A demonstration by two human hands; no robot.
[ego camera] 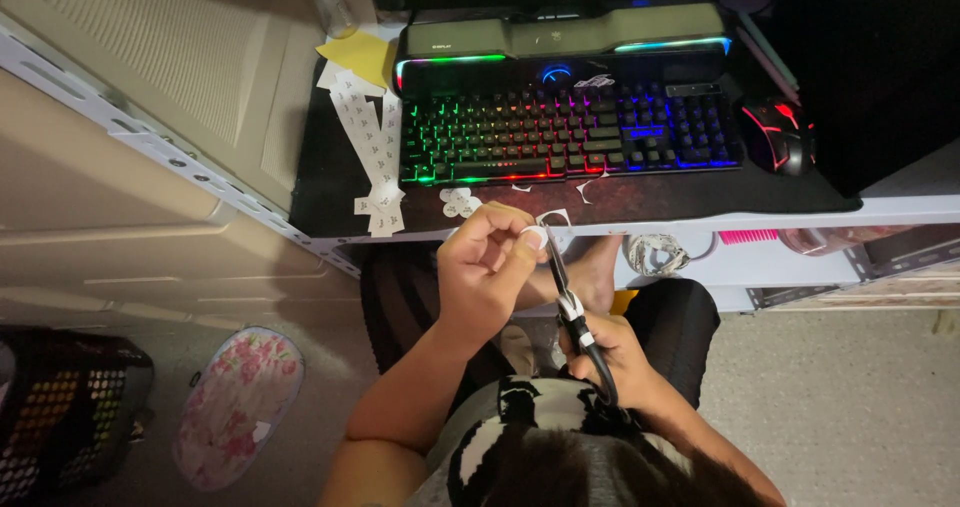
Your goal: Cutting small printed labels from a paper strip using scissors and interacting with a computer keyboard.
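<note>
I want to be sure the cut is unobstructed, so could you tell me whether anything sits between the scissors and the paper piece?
Nothing visible does. The right hand holds the scissors, whose blades reach straight up to the small paper piece pinched in the left hand. The keyboard and paper strips lie beyond on the desk.

Scissors: dark metal blades, glossy black plastic handles. Cut piece: thin white paper, matt. Strips, far left: printed paper. Keyboard: matt plastic keys, backlit. Mouse: glossy plastic. Desk: dark matt top.
</note>
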